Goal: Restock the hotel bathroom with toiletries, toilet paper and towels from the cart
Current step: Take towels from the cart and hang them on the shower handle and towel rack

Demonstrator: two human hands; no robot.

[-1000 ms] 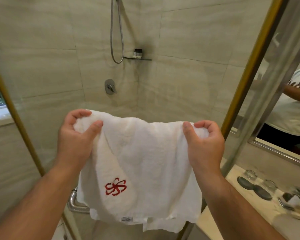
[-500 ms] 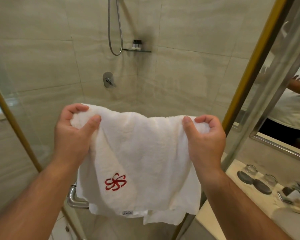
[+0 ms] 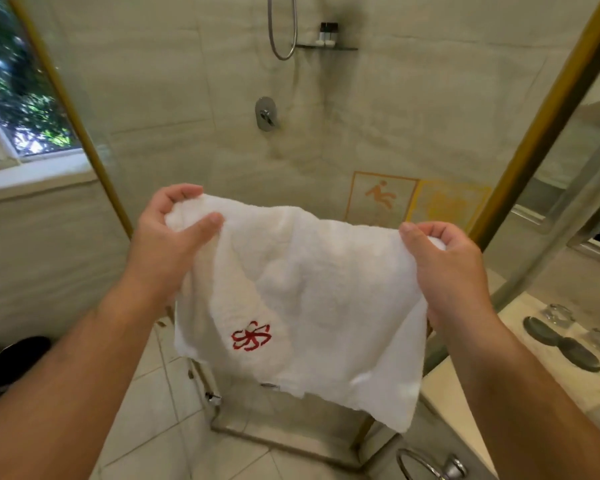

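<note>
Hanging between both hands, the white towel (image 3: pixel 309 289) is stretched out by its top edge in front of the shower stall. The left hand (image 3: pixel 168 244) pinches the upper left corner, thumb pressed on the near face and fingers curled over the far side. The right hand (image 3: pixel 447 268) grips the upper right corner the same way, thumb in front and fingers hooked over the edge. The left hand sits a little higher than the right, so the top edge slopes down toward the right hand. A red embroidered emblem (image 3: pixel 251 336) shows on the cloth below the left hand, and a small label (image 3: pixel 269 385) sits at the hem further down.

Beyond the hands, on the tiled wall, hang a shower hose (image 3: pixel 283 29) and a round mixer valve (image 3: pixel 266 113), with small bottles (image 3: pixel 328 32) on a narrow shelf (image 3: pixel 340 48) above. A slip-warning sticker (image 3: pixel 381 197) shows just above the towel's edge between the hands. Outward of the right hand lies a counter (image 3: pixel 465 410) with drinking glasses (image 3: pixel 557 315) and dark coasters (image 3: pixel 541 330); below that forearm is a chrome towel ring (image 3: pixel 426 465). Outward of the left hand is a window (image 3: pixel 14 98), and a dark bin (image 3: pixel 14 358) stands beneath the left forearm.
</note>
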